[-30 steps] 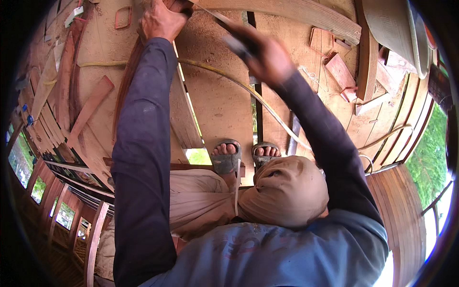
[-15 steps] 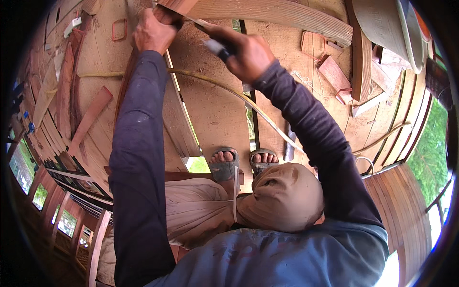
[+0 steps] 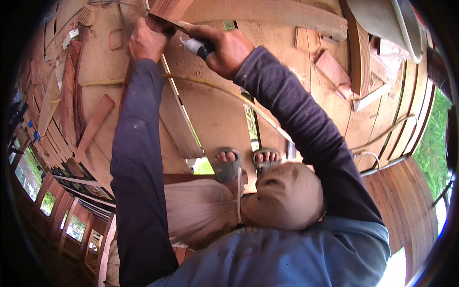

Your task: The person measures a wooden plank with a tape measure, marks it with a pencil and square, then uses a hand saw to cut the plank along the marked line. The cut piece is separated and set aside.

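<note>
At the upper left, my left hand [image 3: 147, 40] is closed against a reddish-brown wooden board [image 3: 168, 7] and steadies it; its fingertips are partly hidden. My right hand [image 3: 228, 50] grips a handsaw whose handle [image 3: 197, 46] is pale with dark wrapping. From that fist the narrow blade of the handsaw [image 3: 168, 20] runs up and left across the board, just beyond my left hand. The blade's far end blends into the clutter at the top edge.
Planks with gaps form the floor [image 3: 215, 115]. A yellowish hose [image 3: 210, 86] curves across it. Wood offcuts [image 3: 333, 68] lie at the right beside a thick beam [image 3: 359, 52], and reddish strips [image 3: 95, 122] at the left. A pale chair [image 3: 380, 21] stands upper right.
My right hand has moved left and slightly up, carrying the handsaw further across the board. My left hand stays on the board, shifted slightly in view.
</note>
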### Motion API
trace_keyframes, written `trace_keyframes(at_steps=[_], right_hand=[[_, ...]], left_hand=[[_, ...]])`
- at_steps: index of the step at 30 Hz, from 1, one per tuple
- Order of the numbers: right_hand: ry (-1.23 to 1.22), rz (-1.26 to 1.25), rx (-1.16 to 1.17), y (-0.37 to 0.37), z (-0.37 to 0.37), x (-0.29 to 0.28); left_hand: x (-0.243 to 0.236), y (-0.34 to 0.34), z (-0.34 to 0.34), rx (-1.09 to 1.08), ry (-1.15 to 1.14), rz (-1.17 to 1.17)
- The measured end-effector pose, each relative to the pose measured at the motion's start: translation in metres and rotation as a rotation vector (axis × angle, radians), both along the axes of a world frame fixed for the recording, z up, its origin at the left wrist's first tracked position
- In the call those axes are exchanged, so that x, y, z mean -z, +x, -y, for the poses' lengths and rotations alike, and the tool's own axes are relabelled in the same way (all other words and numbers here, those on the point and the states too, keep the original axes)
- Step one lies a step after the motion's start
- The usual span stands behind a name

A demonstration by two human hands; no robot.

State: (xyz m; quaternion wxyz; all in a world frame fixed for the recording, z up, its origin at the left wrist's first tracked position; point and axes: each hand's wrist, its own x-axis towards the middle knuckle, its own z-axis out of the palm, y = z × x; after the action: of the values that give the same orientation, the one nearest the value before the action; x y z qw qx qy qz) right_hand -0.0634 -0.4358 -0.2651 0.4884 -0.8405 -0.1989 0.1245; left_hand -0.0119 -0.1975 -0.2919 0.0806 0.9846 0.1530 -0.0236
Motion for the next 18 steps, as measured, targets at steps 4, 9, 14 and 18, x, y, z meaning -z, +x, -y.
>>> trace_keyframes(at_steps=[4, 9, 14, 18], right_hand=[[-0.04, -0.118, 0.017, -0.073, 0.074, -0.017], [-0.128, -0.201, 0.029, -0.098, 0.112, -0.046], [-0.045, -0.017, -0.035, 0.001, 0.01, -0.002], [-0.085, -0.235, -0.015, -0.067, 0.07, -0.034]], left_hand=[[-0.005, -0.002, -0.016, 0.006, -0.147, 0.013], [-0.012, 0.003, -0.01, 0.039, -0.141, -0.034], [-0.006, 0.013, -0.016, 0.064, -0.116, -0.007], [-0.002, 0.016, -0.048, 0.117, -0.311, -0.082]])
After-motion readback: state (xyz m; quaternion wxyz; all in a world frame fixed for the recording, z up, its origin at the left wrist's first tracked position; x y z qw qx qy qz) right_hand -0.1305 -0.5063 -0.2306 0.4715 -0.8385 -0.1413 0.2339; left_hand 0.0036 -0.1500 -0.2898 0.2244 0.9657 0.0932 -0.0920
